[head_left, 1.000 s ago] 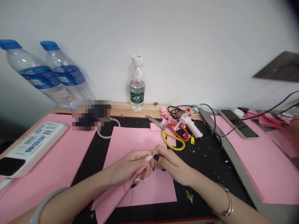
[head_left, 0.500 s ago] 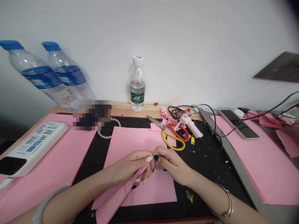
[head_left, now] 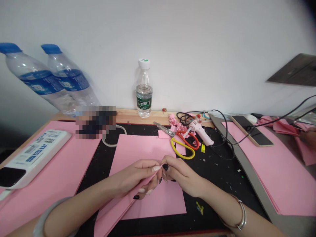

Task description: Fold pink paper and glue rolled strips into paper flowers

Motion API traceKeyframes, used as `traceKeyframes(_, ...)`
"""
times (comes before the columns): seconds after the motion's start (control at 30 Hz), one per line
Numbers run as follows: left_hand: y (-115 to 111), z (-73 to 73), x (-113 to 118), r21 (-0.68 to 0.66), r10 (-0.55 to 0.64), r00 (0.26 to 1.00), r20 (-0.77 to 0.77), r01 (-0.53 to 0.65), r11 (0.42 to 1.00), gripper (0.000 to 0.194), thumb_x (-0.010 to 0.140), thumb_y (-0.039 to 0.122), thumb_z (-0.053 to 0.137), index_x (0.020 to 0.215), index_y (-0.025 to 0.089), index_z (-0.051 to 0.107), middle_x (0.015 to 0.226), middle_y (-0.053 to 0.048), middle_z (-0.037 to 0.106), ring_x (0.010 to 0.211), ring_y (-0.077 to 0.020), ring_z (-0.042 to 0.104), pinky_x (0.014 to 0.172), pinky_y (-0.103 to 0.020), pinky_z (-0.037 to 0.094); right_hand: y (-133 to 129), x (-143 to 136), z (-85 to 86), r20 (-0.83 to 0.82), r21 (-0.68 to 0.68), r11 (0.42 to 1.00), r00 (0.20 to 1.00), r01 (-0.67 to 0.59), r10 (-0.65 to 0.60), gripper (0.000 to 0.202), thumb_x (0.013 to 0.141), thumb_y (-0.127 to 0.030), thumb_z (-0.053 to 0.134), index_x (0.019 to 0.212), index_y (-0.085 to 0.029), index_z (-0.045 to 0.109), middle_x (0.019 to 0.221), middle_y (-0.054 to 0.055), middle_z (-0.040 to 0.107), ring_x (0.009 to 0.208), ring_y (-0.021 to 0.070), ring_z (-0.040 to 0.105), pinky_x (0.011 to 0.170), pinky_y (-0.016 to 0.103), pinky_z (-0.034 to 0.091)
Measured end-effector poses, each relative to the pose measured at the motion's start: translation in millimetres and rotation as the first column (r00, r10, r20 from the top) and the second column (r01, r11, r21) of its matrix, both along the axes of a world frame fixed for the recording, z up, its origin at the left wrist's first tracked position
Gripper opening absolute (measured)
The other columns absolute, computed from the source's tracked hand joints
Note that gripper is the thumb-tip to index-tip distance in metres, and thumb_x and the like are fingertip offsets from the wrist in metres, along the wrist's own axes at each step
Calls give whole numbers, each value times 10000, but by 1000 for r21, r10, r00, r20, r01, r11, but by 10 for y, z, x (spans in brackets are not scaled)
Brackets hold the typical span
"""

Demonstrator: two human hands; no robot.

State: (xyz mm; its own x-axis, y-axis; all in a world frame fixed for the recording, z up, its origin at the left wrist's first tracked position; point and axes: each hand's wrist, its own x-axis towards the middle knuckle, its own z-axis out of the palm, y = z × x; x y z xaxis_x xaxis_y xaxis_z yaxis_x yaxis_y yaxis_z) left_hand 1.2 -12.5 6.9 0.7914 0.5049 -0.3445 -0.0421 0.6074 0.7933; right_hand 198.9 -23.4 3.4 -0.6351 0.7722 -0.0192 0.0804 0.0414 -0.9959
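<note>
Beyond your hands, the scissors lie across small scraps, handles toward you, just past your right hand. The glue gun sits just right of them, its black cord looping toward the phone. The bottle stands upright by the wall. At your left, a white box rests on a pink stack; another stack bounds the right.

The folded paper is between your hands, above the flat sheet. Its long axis slants from the near left, at the bottom of view, to a far-right tip. Your left hand pinches it with thumb and fingers; your right fingers close on that tip. You cannot tell whether the near end touches anything.

The sheet's right edge ends under your right hand. Past it, the black mat gives you room up to the right stack, with small bits scattered there. The mat's far edge meets the bare wood of the counter.
</note>
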Motion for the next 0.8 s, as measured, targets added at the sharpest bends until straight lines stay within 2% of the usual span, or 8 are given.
traceKeyframes(0.3, -3, -25, 9, -16, -1, 999, 37, 1, 1000, 287, 921, 368, 477, 725, 161, 508, 528, 30, 497, 361, -46, 284, 319, -141, 287, -4, -32, -29, 9, -6, 998, 997, 70, -70, 209, 931, -226, 372, 750, -183, 467, 592, -40, 464, 527, 95, 407, 529, 222, 342)
traceKeyframes(0.57, 7, -19, 18, -11, 13, 1000, 8, -13, 1000, 281, 925, 370, 475, 747, 157, 521, 521, 30, 494, 360, -44, 267, 318, -138, 265, 17, -7, -25, -7, 29, 1000, 1000, 8, -8, 197, 956, -230, 333, 814, -184, 462, 668, -23, 484, 583, 104, 424, 555, 225, 352)
traceKeyframes(0.8, -15, -26, 11, -12, 10, 1000, 19, -10, 1000, 270, 924, 357, 473, 747, 158, 521, 533, 29, 496, 360, -44, 272, 314, -138, 269, 15, -14, -19, 47, 72, 997, 999, 19, -22, 198, 946, -178, 330, 792, -186, 453, 655, -30, 481, 579, 100, 429, 567, 222, 358)
